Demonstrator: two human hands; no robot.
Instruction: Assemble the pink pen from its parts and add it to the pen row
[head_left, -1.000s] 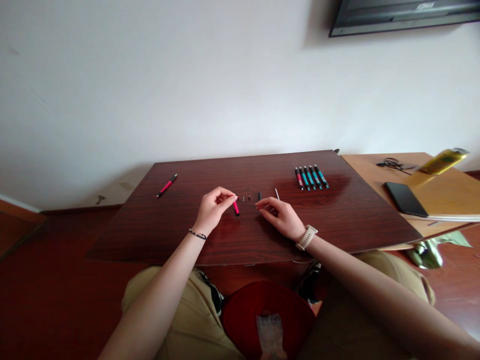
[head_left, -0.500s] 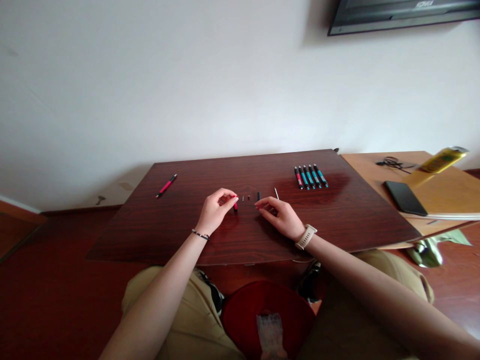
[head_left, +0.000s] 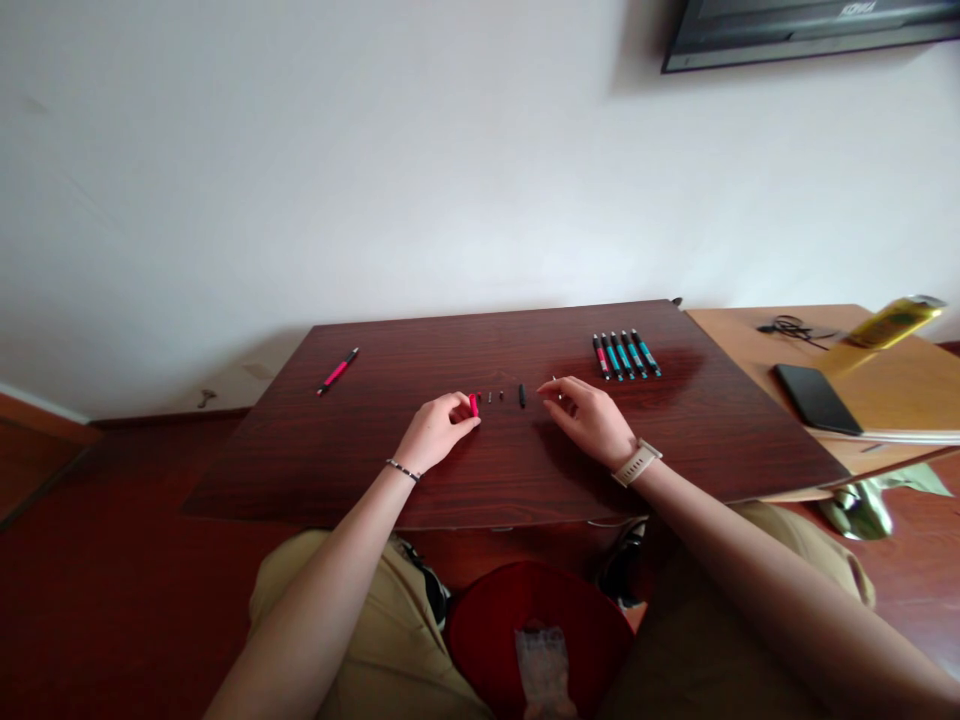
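Note:
My left hand (head_left: pixel 439 430) is closed on a pink pen barrel (head_left: pixel 473 405), pinched between thumb and fingertips just above the table. Beside those fingertips lie a small reddish piece (head_left: pixel 480 396), a tiny spring-like part (head_left: pixel 490 397) and a small metal piece (head_left: pixel 502 394). Farther right is a black pen grip (head_left: pixel 522 396). My right hand (head_left: pixel 591 418) hovers over a thin white pen refill (head_left: pixel 555 379), thumb and index finger slightly apart. The fingers partly cover the refill.
At the back right lie several pens (head_left: pixel 626 355), one pink and the others teal. A pink pen (head_left: pixel 338 371) rests at the left. On the adjoining wooden desk are a black phone (head_left: pixel 815 398), a cable (head_left: pixel 795 328) and a yellow can (head_left: pixel 900 320).
My right hand has moved right, from near the black grip to over the refill. My left hand has lowered slightly, and the pink barrel now shows more clearly.

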